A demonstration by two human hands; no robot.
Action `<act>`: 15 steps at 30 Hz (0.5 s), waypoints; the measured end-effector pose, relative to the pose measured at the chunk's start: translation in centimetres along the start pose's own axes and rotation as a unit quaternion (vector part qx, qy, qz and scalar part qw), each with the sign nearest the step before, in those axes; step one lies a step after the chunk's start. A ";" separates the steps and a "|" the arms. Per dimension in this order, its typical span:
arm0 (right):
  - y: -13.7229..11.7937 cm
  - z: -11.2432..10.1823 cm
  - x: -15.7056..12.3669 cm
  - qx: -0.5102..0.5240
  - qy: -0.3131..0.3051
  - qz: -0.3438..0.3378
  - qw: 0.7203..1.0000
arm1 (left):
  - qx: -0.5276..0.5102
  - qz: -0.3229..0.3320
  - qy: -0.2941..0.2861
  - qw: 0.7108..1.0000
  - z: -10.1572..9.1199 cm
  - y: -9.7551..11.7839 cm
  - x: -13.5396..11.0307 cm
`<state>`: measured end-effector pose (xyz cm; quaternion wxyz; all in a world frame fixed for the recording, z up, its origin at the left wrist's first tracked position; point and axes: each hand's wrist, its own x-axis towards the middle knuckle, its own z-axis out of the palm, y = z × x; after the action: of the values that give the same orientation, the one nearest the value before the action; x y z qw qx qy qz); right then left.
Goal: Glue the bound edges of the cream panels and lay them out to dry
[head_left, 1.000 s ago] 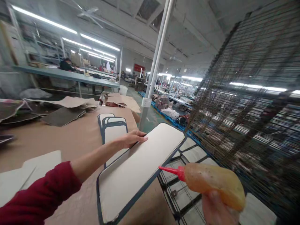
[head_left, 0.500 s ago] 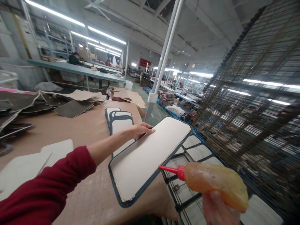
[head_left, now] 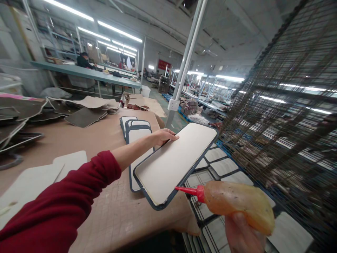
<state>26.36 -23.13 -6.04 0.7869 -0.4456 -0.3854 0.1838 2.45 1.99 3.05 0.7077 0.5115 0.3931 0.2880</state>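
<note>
My left hand [head_left: 166, 136] grips the upper left edge of a white rounded panel with a dark blue border [head_left: 181, 158], thumb on its white face. The panel is tilted over the table's right edge. In my right hand [head_left: 244, 233] is a squeeze bottle of amber glue [head_left: 237, 203], held almost level. Its red nozzle tip touches or nearly touches the panel's lower right edge. A thin yellowish line runs along parts of the panel's rim. Partly behind my left forearm lies a stack of similar bordered panels [head_left: 139, 135].
Brown-covered table [head_left: 110, 207] holds white sheets [head_left: 71, 161] at left and grey-brown pieces [head_left: 86, 114] farther back. On my right, a wire rack [head_left: 276, 105] stands tall, with white pieces [head_left: 223, 167] on a lower grid. A metal post [head_left: 188, 45] rises beyond the panel. A person [head_left: 84, 61] sits far off.
The nozzle tip has moved along the panel's right edge toward its lower corner. The panel has shifted slightly up and right in view, while the bottle has shifted slightly left.
</note>
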 end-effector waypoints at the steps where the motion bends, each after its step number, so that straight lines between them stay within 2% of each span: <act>1: 0.0 0.0 -0.1 0.002 0.013 0.001 1.000 | 0.003 -0.002 0.005 1.000 0.1 0.1 0.1; 4: 0.2 -0.2 -0.6 -0.005 0.032 0.012 0.999 | 0.013 -0.005 0.031 0.999 0.4 0.5 0.2; 8: 1.3 -1.0 -2.4 0.015 -0.011 0.063 0.998 | 0.028 -0.007 0.055 0.998 0.5 1.1 -0.1; 11: 1.1 -0.9 -3.4 0.016 -0.033 0.090 0.995 | 0.027 0.004 0.077 0.997 0.5 1.3 -0.4; 13: 0.0 -0.1 -2.9 0.023 -0.017 0.074 0.997 | 0.027 0.011 0.090 0.996 0.4 1.3 -0.5; 15: -1.5 1.3 -1.6 0.042 0.038 0.042 0.997 | 0.029 0.017 0.097 0.995 0.3 1.3 -0.6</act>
<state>24.22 -24.22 -5.07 0.8105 -0.4344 -0.3280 0.2163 2.45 1.76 4.46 0.6463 0.5077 0.4592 0.3370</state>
